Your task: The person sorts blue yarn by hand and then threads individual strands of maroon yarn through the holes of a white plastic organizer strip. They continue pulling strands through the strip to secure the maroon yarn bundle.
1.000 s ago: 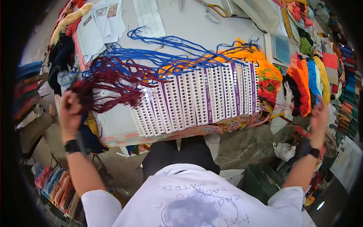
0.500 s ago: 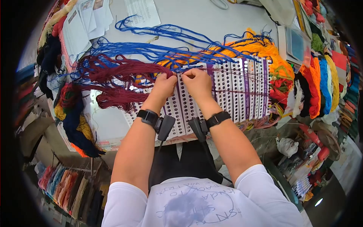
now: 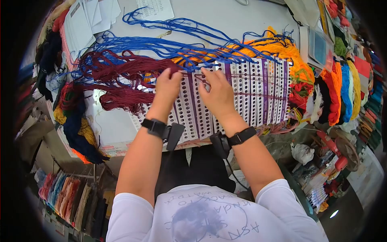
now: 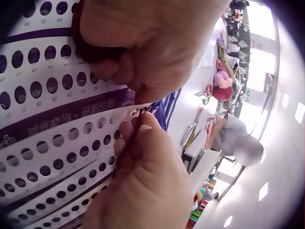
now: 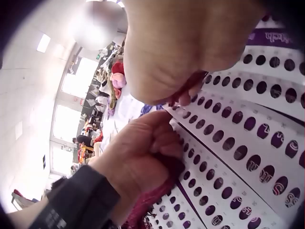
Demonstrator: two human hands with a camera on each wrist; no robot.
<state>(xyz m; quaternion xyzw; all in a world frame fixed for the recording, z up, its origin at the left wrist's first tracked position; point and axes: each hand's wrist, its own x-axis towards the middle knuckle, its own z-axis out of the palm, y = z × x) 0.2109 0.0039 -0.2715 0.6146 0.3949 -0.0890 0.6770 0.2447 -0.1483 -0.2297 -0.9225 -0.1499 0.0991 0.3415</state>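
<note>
Perforated white cards with purple stripes lie overlapped in a row on the table. My left hand grips the end of a maroon thread bundle above the cards' upper edge; the rest trails to the left. Close beside it, my right hand is over the cards. In the left wrist view, my right thumb and finger pinch a maroon strand at a card's end hole, with the left fingertips right above. Thin maroon strands also run rightward across the cards.
Blue threads and orange yarn lie beyond the cards. Papers are at the far left, and a plastic case at the right. Coloured skeins hang over the right edge, dark skeins over the left.
Both hands came in from far apart to meet over the cards. The maroon bundle's end was drawn rightward onto them. Since half a second ago, the right hand has shifted slightly right.
</note>
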